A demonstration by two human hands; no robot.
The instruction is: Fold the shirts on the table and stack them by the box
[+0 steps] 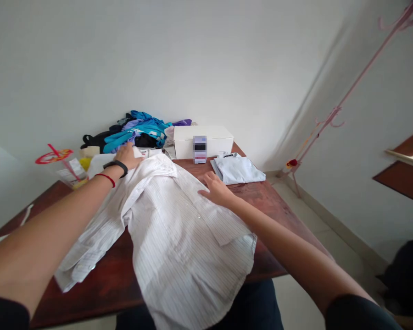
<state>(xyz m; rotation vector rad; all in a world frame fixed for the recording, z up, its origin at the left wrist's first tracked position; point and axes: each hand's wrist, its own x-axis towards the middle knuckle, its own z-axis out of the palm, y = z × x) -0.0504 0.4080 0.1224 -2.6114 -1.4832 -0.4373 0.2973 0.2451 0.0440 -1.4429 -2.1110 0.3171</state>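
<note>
One striped shirt [179, 220] lies lengthwise across the counter [113, 284], hem draping over the near edge, probably because it outruns the surface. The left hand [129, 156] is at its far end; I cannot tell whether it grips. The right hand [218, 190], loosely spread and grasping nothing, meets the right edge, perhaps steadying it. The folded garment [241, 169], box [184, 143] and clothes heap [141, 130] sit far, likely out of its way.
</note>
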